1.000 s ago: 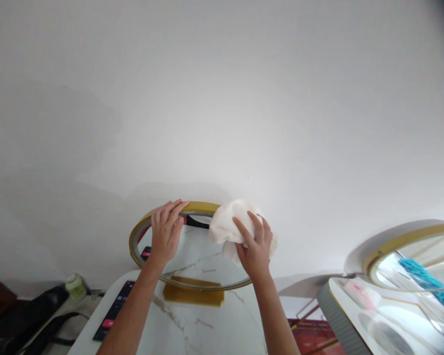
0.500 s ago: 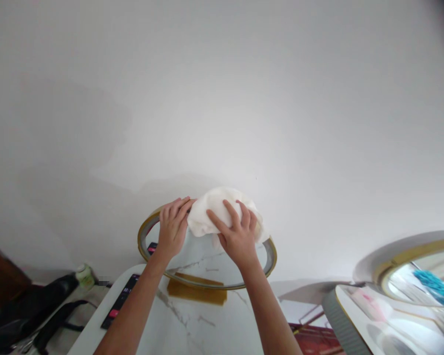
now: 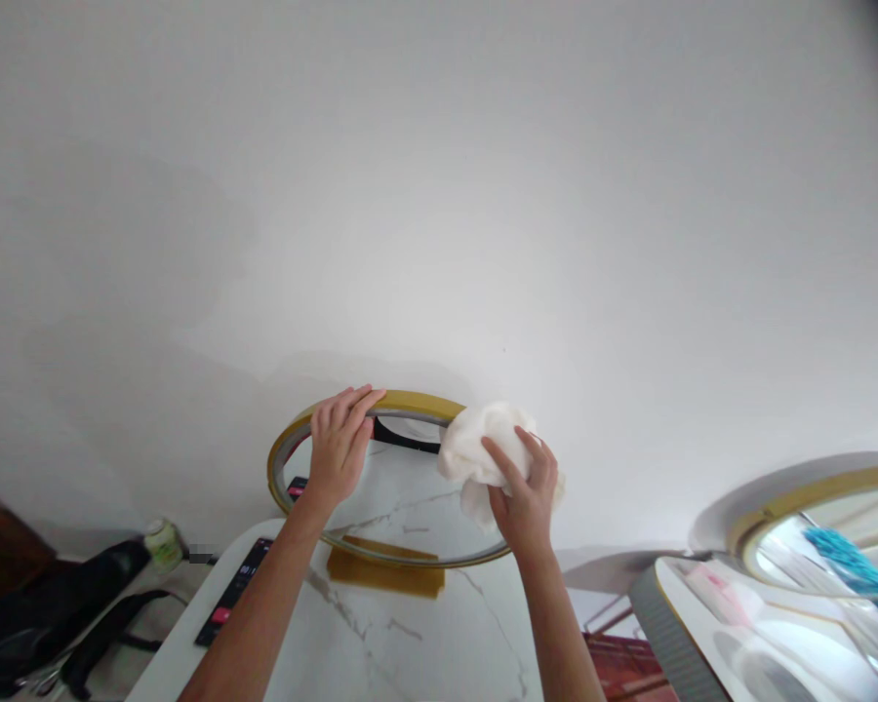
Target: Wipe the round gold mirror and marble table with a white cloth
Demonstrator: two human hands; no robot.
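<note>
A round mirror (image 3: pixel 410 526) with a gold rim stands tilted on a gold base, on a white marble-patterned tabletop against the wall. My left hand (image 3: pixel 340 444) holds its upper left rim, fingers laid together over the gold edge and thumb on the inner side. On the right part of the rim, my right hand (image 3: pixel 527 487) presses a bunched white cloth (image 3: pixel 487 444), fingers spread across it. The cloth covers that stretch of the rim and some of the glass. In the glass, the tabletop and a phone are reflected.
A phone (image 3: pixel 234 590) lies at the tabletop's left edge, beside my left forearm. Left of the table are a black bag (image 3: pixel 65 604) and a green-labelled bottle (image 3: pixel 162 546). At right stands another white-topped unit (image 3: pixel 677 595) with a gold-rimmed mirror (image 3: pixel 746 531).
My right hand and the white cloth have slid right and down along the rim, uncovering the mirror's top middle. My left hand keeps its place on the rim.
</note>
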